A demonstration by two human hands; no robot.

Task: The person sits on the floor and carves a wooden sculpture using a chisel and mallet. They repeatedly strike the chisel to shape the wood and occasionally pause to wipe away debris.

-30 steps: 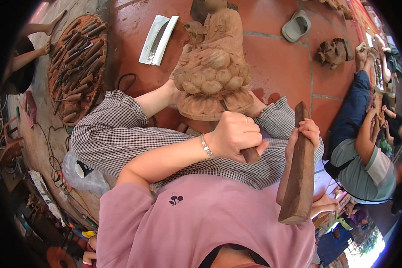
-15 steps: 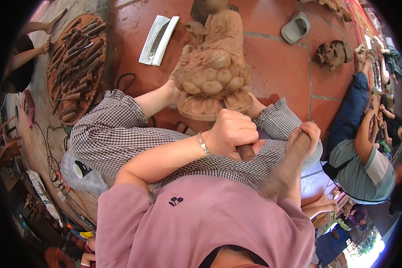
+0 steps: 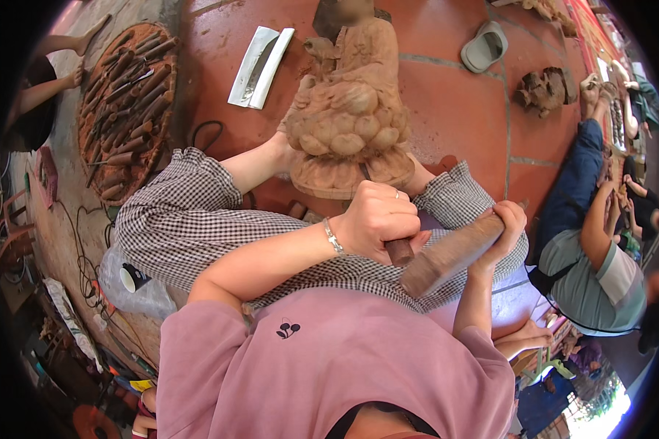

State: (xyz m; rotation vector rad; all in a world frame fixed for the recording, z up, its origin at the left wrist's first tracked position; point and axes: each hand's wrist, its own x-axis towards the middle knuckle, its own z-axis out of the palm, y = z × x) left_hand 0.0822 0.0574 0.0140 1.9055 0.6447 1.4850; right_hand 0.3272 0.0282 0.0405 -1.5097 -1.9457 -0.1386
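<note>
A carved wooden statue (image 3: 350,121) of a seated figure on a petalled base stands upright on the floor between my legs. My left hand (image 3: 377,218) is wrapped round a chisel (image 3: 399,252); its brown wooden handle end sticks out towards me, and a dark strip of the blade shows against the statue's lower base. The exact spot where the tip touches is hard to make out. In my right hand (image 3: 507,233) is a flat wooden mallet (image 3: 450,254), its broad end beside the chisel's handle end. Whether the two touch cannot be told.
To the left, a round tray (image 3: 170,110) holds several carving tools among wood dust. An open white packet (image 3: 243,69) lies left of the statue; a grey clog (image 3: 485,46) and a rough wood piece (image 3: 545,91) lie to the right. Another person (image 3: 593,271) sits at right.
The mallet has swung away from my chest, up and left, to the chisel's handle end. My left hand has shifted very slightly, still round the chisel; the statue looks unmoved.
</note>
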